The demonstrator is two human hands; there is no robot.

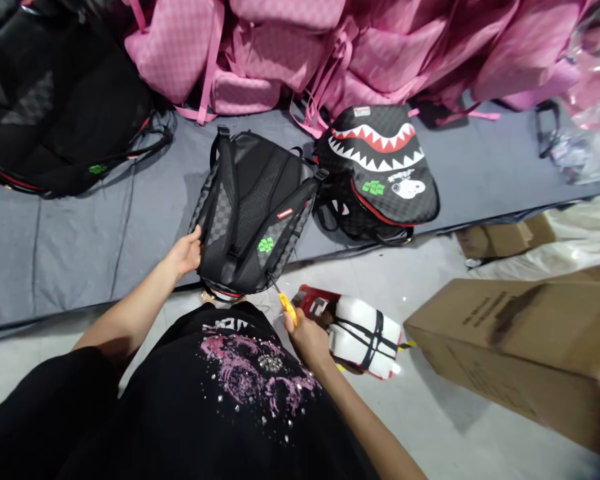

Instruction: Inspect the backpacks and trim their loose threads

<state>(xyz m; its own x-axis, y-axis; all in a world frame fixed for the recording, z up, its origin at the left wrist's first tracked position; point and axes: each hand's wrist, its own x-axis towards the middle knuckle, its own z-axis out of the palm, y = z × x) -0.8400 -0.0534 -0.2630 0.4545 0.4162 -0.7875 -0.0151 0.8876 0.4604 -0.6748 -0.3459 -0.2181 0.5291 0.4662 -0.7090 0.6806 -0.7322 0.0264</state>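
Note:
A black checkered backpack (253, 210) lies straps-up on the grey table (80, 227) right in front of me. My left hand (186, 253) rests on its lower left edge, fingers curled against the fabric. My right hand (307, 337) is closed around a small yellow-handled tool (287, 308), whose thin tip points up at the backpack's bottom right corner. Just right of this hand sits a white and red packet (365, 333) with black bands.
A second black backpack (380, 173) with a shark-mouth print lies to the right on the table. Pink backpacks (290, 53) are piled at the back, black ones (55, 113) at back left. Cardboard boxes (530, 353) stand on the floor at right.

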